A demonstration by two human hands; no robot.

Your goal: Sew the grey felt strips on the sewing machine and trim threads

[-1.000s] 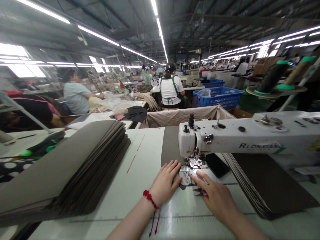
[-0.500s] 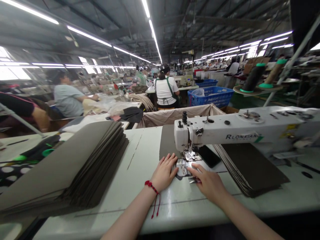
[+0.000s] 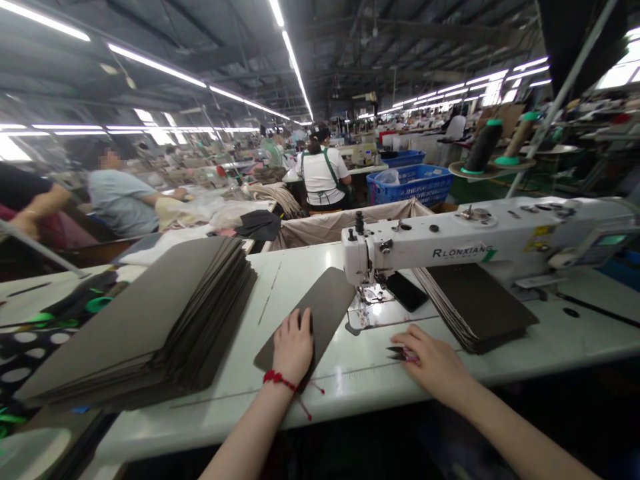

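Observation:
My left hand (image 3: pixel 293 347), with a red beaded bracelet at the wrist, lies on a dark grey panel (image 3: pixel 327 303) with its fingers laid on the surface. The panel sits slantwise on the table, its far end beside the head of a white sewing machine (image 3: pixel 420 247). In my right hand (image 3: pixel 433 360) is a pair of thread snips (image 3: pixel 403 353), blades pointing left, held just above the table in front of the machine. The needle plate (image 3: pixel 370 313) between the hands is lit by the machine lamp.
A tall stack of grey panels (image 3: pixel 165 300) stands on the left of the table (image 3: pixel 240 387). Right of the needle are a black phone (image 3: pixel 407 291) and another panel stack (image 3: pixel 480 300). Thread cones (image 3: pixel 483 147) stand behind. Co-workers sit beyond, near a blue basket (image 3: pixel 410 187).
The panel has come away from the needle area toward the left and turned slantwise, with my left hand on it. My right hand has drawn back from the needle plate with the snips.

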